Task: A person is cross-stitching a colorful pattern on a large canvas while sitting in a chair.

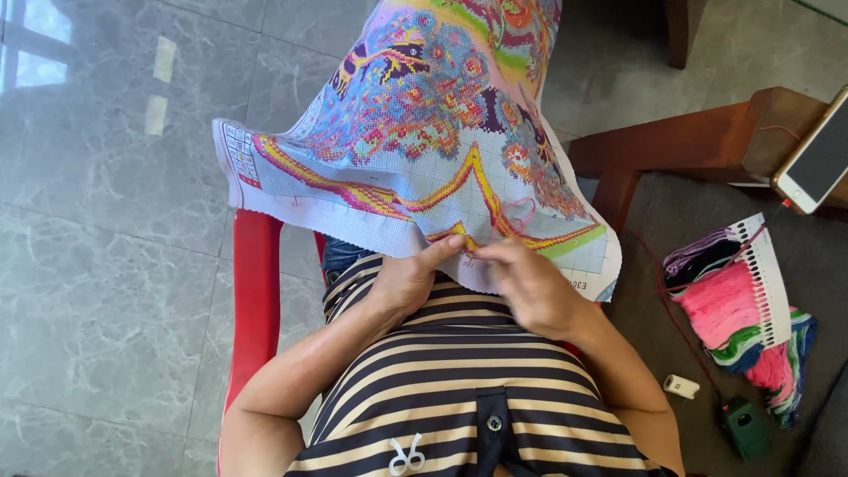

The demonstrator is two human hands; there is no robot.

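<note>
Head view looks down on a grey marble floor (106,265), the largest thing in sight, with a red plastic chair (254,291) on it where the person sits in a striped shirt (450,389). Draped over the knees and running away from the body is a big cross-stitch canvas (415,115), stitched in blue, yellow, pink and green; its near edge lies just under both hands. To the right stand a wooden armrest (689,141) with a phone (817,155) on it, and a card of coloured threads (742,309) lying on a dark cushion (671,212). The left hand (406,278) presses its thumb on the canvas hem, its grip pinching the cloth from beneath. The right hand (530,283) rests on the same hem, fingers drawn narrow together; a pink thread (521,212) loops just above it, and whether a needle is held I cannot tell.
</note>
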